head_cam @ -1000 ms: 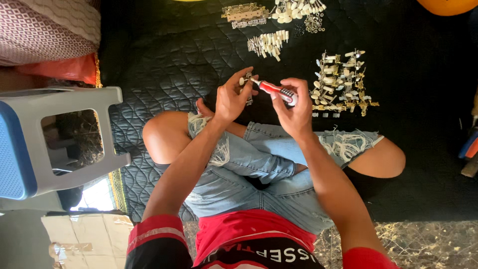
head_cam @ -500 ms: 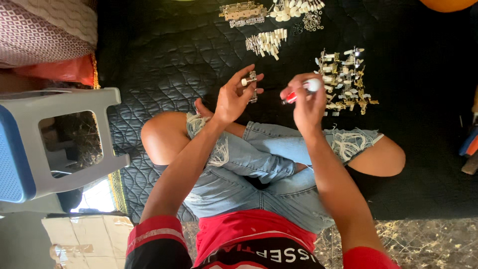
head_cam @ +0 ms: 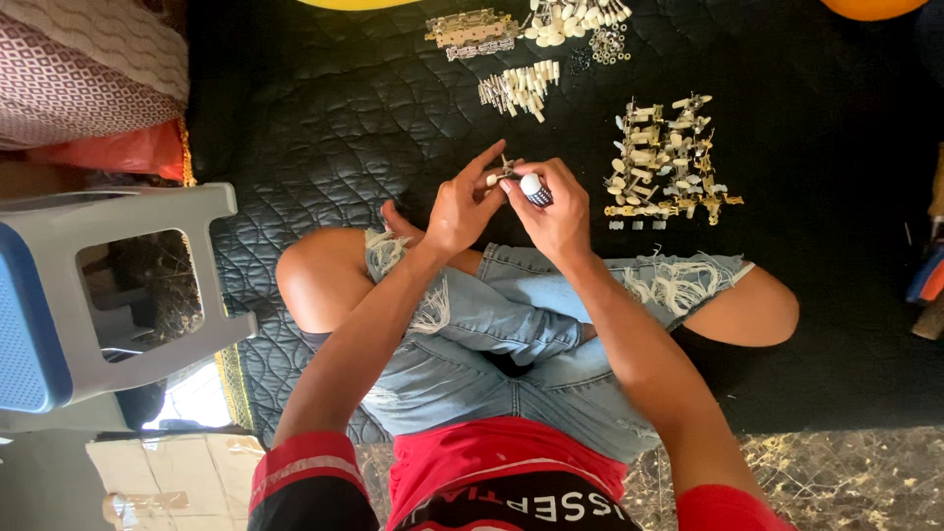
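Note:
I sit cross-legged on a black quilted mat (head_cam: 324, 118). My left hand (head_cam: 460, 208) pinches a small metal part with a white knob (head_cam: 500, 173) between thumb and fingers. My right hand (head_cam: 559, 211) grips a screwdriver (head_cam: 534, 189) whose white-capped handle end points up at me; its tip meets the small part. Both hands are close together above my knees. To the right of my hands lies a pile of assembled brass and white metal parts (head_cam: 664, 162).
Further parts lie at the mat's far edge: a cluster of white pegs (head_cam: 519, 87), brass strips (head_cam: 470, 31), white knobs and small rings (head_cam: 580, 22). A grey and blue plastic stool (head_cam: 88, 295) stands at my left. Patterned cushions (head_cam: 79, 69) lie beyond it.
My right hand turned the screwdriver from lying sideways to pointing its tip at the part, and moved left until both hands met. The camera view has come closer.

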